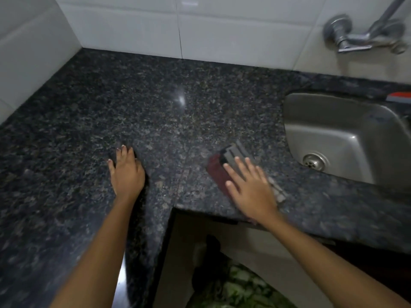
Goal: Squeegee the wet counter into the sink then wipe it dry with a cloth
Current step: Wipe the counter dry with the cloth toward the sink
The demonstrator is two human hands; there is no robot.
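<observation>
Drying stroke: the cloth (219, 172), left of the sink (347, 138), is pressed under the flat, spread right hand (251, 187); the open left hand (126, 172), farther left, braces the counter (155, 103), so pressure is best kept even.

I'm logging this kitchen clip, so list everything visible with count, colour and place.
counter: one, dark speckled granite, L-shaped, fills most of the view
sink: one, steel, set into the counter at right, drain at its near end
tap: one, chrome, on the wall above the sink
wall tiles: white, behind and left of the counter
cloth: one, folded, dark red and grey, on the counter near the sink, under the right hand
red and grey object: one, at the sink's far right edge, mostly cut off
left hand: flat on the counter, holding nothing
right hand: open, pressed flat on the cloth
</observation>
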